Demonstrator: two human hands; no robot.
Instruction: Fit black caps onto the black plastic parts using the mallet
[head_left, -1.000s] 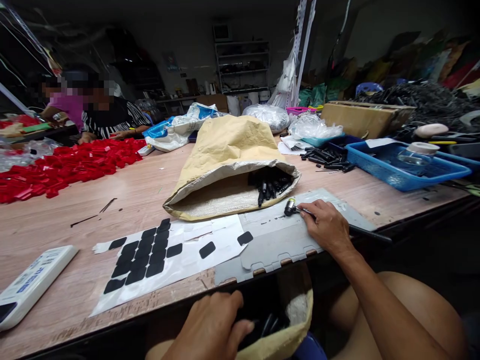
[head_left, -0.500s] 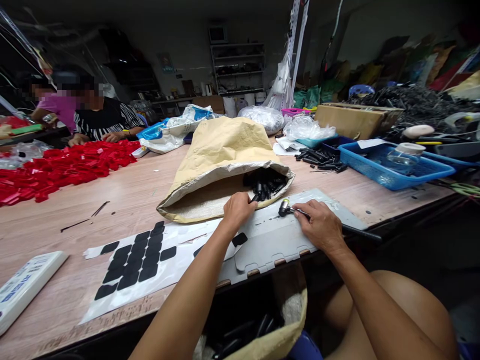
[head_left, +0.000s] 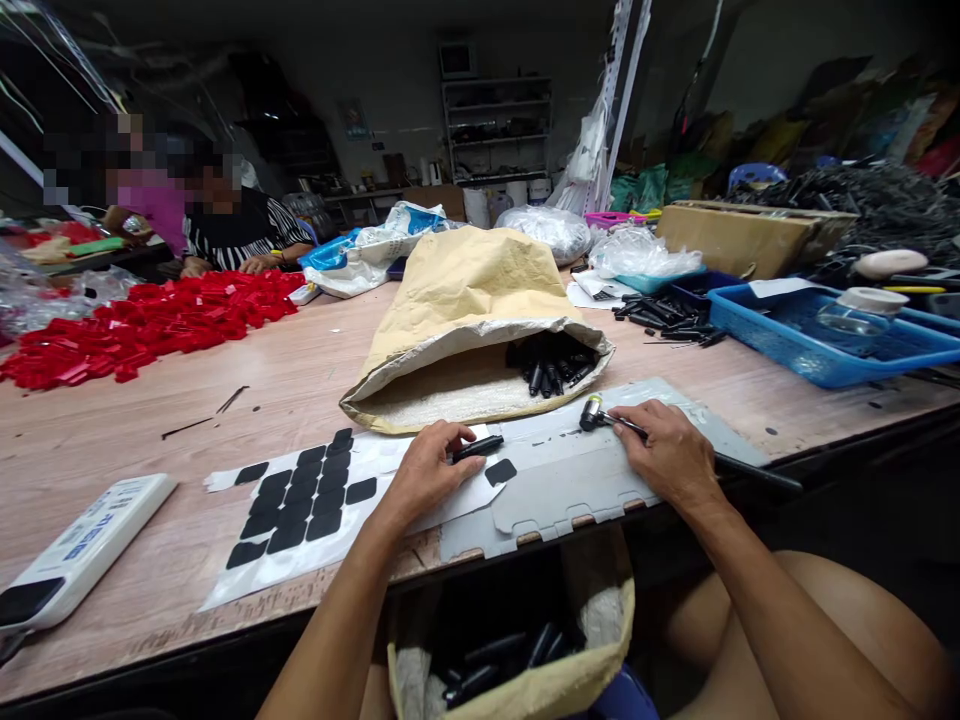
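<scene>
My left hand (head_left: 429, 468) pinches a slim black pen-like tube (head_left: 480, 448) between thumb and fingers, just above the white sheet (head_left: 225, 590) with black rounded squares. My right hand (head_left: 667, 448) is closed around the handle of a small hammer (head_left: 592, 412), its head black and yellow, over the grey board (head_left: 637, 405). Behind both hands lies an open paper sack (head_left: 472, 275), its mouth towards me, with several black tubes (head_left: 553, 364) inside at the right. One loose black square (head_left: 501, 471) sits beside my left fingertips.
Below the table edge, another open sack (head_left: 555, 685) holds black tubes. A white power strip (head_left: 97, 545) lies at left, red pieces (head_left: 172, 320) further back. At right are a blue tray (head_left: 832, 360) and loose black parts (head_left: 667, 318). A co-worker (head_left: 240, 235) sits across the table.
My left hand has drawn back from the sack's mouth towards the left, bringing a black tube over the sheet. My right hand still holds the hammer. The view has shifted slightly left.
</scene>
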